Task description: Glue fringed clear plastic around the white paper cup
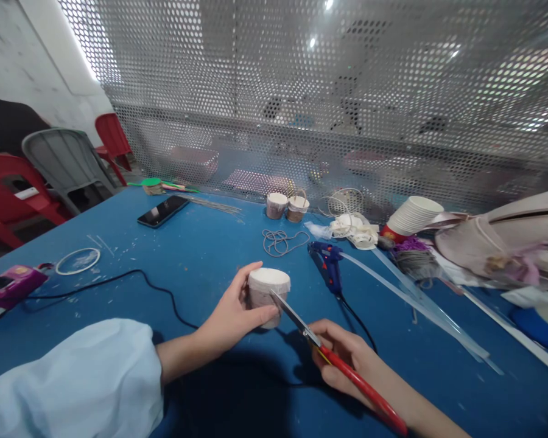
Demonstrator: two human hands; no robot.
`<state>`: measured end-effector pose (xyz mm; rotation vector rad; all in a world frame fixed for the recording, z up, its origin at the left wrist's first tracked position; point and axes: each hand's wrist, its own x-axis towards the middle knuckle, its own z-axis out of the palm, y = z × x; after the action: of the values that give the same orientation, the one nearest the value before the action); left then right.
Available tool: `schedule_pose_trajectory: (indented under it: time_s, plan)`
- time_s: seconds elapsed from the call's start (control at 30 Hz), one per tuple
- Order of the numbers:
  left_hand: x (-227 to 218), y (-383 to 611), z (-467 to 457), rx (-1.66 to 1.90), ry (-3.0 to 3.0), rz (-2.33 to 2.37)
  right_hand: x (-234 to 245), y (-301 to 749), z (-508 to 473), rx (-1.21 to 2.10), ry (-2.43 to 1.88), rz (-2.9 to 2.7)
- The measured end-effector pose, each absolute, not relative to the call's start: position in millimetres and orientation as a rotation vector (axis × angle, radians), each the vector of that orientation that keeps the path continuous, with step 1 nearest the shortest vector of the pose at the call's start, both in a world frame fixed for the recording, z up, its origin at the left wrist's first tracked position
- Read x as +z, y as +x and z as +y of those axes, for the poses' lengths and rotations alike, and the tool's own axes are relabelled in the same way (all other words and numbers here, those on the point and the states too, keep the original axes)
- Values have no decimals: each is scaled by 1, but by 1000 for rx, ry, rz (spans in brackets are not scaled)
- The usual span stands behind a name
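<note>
My left hand is closed around a small paper cup with a white top and a greyish wrapped side, held above the blue table. In my right hand is a pair of scissors with red handles. Their blades point up and left, and the tips meet the cup's side just below its rim in this view; whether they cut into it I cannot tell. A blue glue gun with a clear glue stick lies on the table to the right of the cup.
Two small cups and a loop of grey cord lie farther back. A phone, a white ring and a purple power strip are on the left. Stacked paper cups and glue sticks lie right. A perforated metal screen borders the back.
</note>
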<state>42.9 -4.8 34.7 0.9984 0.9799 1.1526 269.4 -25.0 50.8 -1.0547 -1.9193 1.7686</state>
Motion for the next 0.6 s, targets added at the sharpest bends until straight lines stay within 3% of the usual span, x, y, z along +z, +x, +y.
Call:
schedule_pose_trajectory:
  time_s: [0.6]
  plan:
    - [29, 46, -4, 1272, 1002, 1063, 48, 267, -32, 1651, -1140, -1919]
